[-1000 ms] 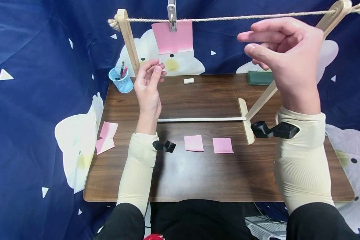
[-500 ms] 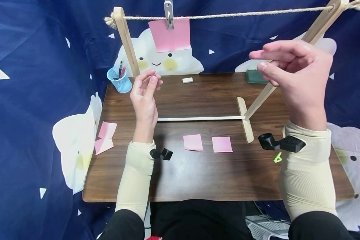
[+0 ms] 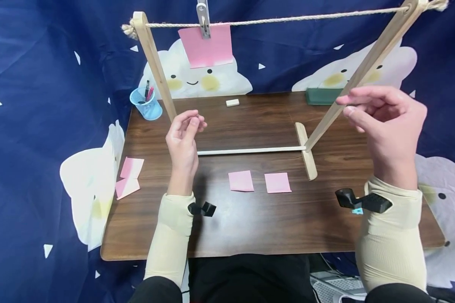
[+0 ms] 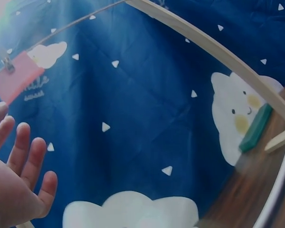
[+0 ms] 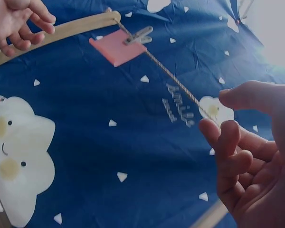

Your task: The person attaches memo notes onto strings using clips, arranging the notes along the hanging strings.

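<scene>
From my station, going left to right on the head view, I see two pink notes (image 3: 132,167) at the wooden table's (image 3: 280,231) left edge; then a blue mesh pen cup (image 3: 148,110) and the left post (image 3: 155,63); the person's left hand (image 3: 183,143) hangs in the air beside that post, fingers loosely bent, holding nothing; above it, a pink sheet (image 3: 206,52) hangs from the rope (image 3: 288,19), pinched by a metal clip (image 3: 203,19), apart from both hands; next I have a white eraser (image 3: 232,102) at the back, and nearer me two pink squares (image 3: 240,181) lying side by side; a green case (image 3: 322,96) sits behind the right post (image 3: 368,69); the right hand (image 3: 392,130) is raised beside that post, fingers curved, thumb apart from them, grasping nothing; a small blue object (image 3: 357,211) shows partly under its wrist camera (image 3: 375,203).
</scene>
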`<state>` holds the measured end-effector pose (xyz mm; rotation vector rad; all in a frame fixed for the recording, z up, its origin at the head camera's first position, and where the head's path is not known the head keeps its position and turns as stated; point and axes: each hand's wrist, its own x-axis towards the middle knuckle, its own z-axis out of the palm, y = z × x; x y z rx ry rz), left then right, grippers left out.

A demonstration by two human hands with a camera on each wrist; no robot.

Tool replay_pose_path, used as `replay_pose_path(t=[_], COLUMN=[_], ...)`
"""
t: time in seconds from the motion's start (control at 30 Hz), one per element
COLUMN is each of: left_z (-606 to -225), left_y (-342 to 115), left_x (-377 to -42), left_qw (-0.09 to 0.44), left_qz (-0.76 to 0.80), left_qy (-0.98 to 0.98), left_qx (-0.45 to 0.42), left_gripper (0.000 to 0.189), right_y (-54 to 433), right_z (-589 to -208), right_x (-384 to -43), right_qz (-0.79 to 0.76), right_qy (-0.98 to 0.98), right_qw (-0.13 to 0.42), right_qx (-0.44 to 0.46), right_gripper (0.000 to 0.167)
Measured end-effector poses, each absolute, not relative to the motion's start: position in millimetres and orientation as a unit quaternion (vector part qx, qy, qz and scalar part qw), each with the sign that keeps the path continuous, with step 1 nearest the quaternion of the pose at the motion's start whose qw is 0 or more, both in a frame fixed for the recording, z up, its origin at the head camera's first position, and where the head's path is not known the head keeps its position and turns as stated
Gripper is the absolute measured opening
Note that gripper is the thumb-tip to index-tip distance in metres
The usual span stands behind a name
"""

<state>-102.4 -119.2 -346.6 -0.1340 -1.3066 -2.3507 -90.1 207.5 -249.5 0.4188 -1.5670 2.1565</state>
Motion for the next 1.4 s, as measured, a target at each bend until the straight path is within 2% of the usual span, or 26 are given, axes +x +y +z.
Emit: replay_pose_path(t=[0.37, 0.63, 1.1, 1.4], left_z=[-385, -420, -458, -473], left_y=[-116, -113, -107, -104], left_x=[-92, -88, -82, -74], left_qw=[0.185, 0.129, 0.077, 0.063], left_qz=[-0.853, -0.854, -0.85, -0.858], left_qy=[-0.486, -0.502, -0.52, -0.511], left_qx=[-0.052, -0.047, -0.012, -0.008], left_gripper=[0.025, 0.032, 0.03, 0.028], right_y=[241, 259, 285, 300], right_z=[-291, -317, -352, -372], right_x=[-70, -55, -33, -16], right_qz=[0.798, 0.818, 0.832, 0.831], right_qy=[-0.545, -0.519, -0.503, -0.492], right_qw=[0.215, 0.212, 0.234, 0.26], right_qx=[0.142, 0.13, 0.033, -0.008], right_gripper=[0.027, 0.028, 0.025, 0.025])
